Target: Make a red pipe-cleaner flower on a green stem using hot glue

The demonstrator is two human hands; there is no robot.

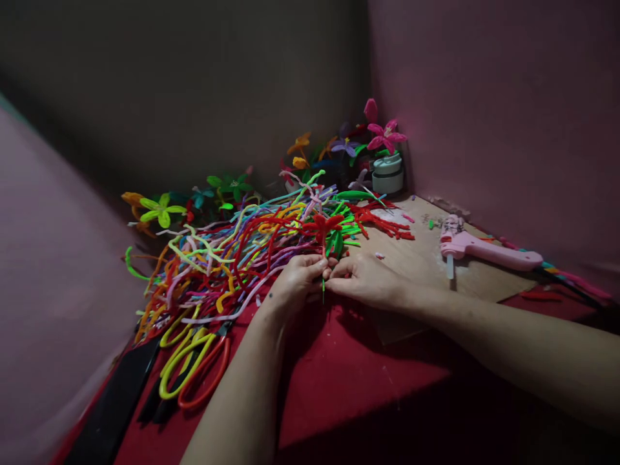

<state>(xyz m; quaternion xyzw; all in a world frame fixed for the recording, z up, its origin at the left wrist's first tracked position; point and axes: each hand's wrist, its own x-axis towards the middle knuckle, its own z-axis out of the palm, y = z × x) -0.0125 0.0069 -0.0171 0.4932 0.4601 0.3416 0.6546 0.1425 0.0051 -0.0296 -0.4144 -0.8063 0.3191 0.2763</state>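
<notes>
A red pipe-cleaner flower (323, 224) stands upright between my hands, its green leaves (335, 245) just below the petals. The green stem shows beneath my fingers, its thin tip pointing down. My left hand (301, 276) pinches the stem between thumb and forefinger. From the other side my right hand (359, 278) has its fingers closed at the same stem, touching the left fingertips. Exactly what the right fingertips grip is partly hidden. A heap of loose pipe cleaners (213, 258) in many colours lies behind and left of my hands.
On a brown board (426, 258) at the right rests a pink glue gun (484, 248). Yellow-handled scissors (186, 361) and a red-handled pair (208, 374) lie front left. Finished flowers (387, 135) and a pale round container (387, 173) stand at the back by the walls.
</notes>
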